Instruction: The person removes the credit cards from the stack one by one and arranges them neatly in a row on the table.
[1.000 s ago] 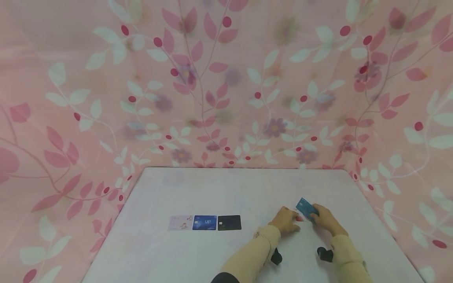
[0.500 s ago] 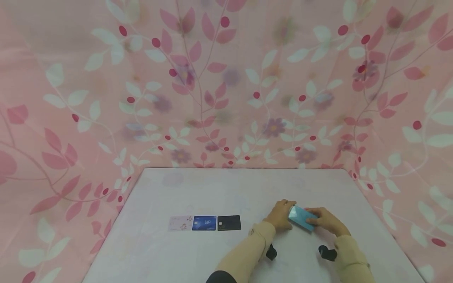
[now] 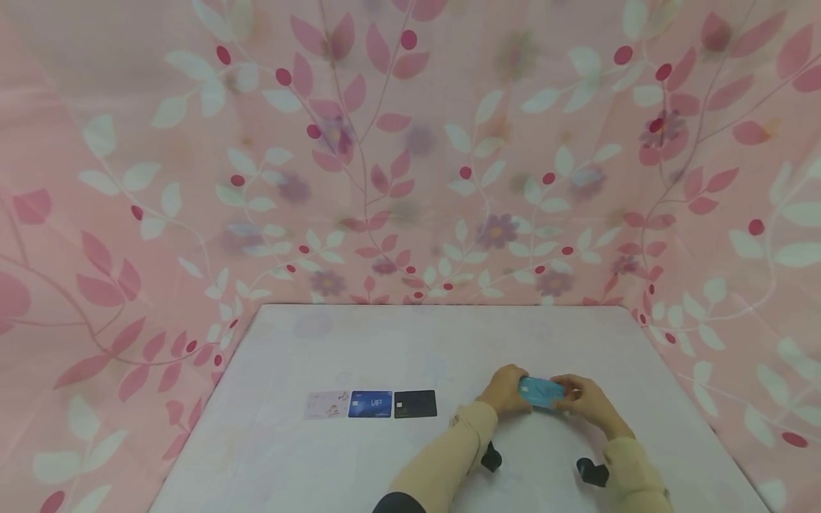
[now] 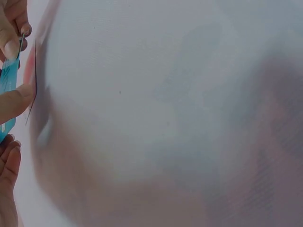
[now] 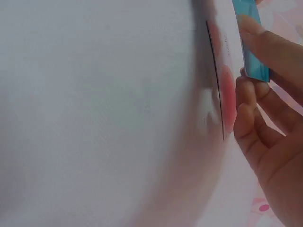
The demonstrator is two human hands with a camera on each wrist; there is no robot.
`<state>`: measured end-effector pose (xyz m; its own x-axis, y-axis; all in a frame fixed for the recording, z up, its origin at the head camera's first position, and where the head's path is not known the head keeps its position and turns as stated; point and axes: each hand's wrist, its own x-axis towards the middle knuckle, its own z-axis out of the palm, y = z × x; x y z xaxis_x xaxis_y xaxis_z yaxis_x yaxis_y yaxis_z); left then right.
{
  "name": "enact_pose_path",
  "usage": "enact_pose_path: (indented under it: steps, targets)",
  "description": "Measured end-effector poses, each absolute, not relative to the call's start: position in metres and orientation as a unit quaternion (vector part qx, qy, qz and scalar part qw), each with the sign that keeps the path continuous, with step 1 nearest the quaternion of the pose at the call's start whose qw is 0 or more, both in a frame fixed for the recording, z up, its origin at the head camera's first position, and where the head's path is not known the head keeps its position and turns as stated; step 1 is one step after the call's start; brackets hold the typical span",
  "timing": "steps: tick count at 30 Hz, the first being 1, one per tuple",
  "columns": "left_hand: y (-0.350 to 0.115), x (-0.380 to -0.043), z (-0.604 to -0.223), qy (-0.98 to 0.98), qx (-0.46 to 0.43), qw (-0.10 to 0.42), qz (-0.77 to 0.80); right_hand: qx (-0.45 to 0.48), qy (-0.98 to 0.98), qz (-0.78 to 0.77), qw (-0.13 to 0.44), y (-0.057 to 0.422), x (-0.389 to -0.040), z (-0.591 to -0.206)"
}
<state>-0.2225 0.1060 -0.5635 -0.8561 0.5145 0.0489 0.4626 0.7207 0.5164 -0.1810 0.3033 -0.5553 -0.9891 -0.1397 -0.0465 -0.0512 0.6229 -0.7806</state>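
Observation:
A teal plastic card point(image 3: 541, 392) with chip and pale lettering is held between both hands at the right part of the table. My left hand point(image 3: 504, 390) pinches its left end, the thumb point(image 4: 16, 104) across the face in the left wrist view. My right hand point(image 3: 591, 405) grips the other end; in the right wrist view its thumb lies on the teal card point(image 5: 255, 66) with fingers curled behind. Below it, a white card with red patches point(image 5: 227, 94) lies on the table, seen nearly edge-on and hidden in the head view.
Left of my hands a floral pale card point(image 3: 327, 404), a blue VIP card point(image 3: 370, 404) and a black card point(image 3: 415, 404) lie side by side in a row on the white table point(image 3: 359, 470). A pink floral cloth point(image 3: 410, 157) hangs behind the table and at its sides.
The teal card was slanted in my right hand; it has come down and left and turned level. My left hand has moved from the red-patched card to the teal card's left end.

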Motion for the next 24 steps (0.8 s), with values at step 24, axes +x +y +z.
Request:
enact_pose_path:
  steps: [24]
  targets:
    - [0.068, -0.221, -0.569, 0.873, 0.215, 0.047, 0.436, -0.11, 0.915, -0.387, 0.014, 0.28, -0.172, -0.552]
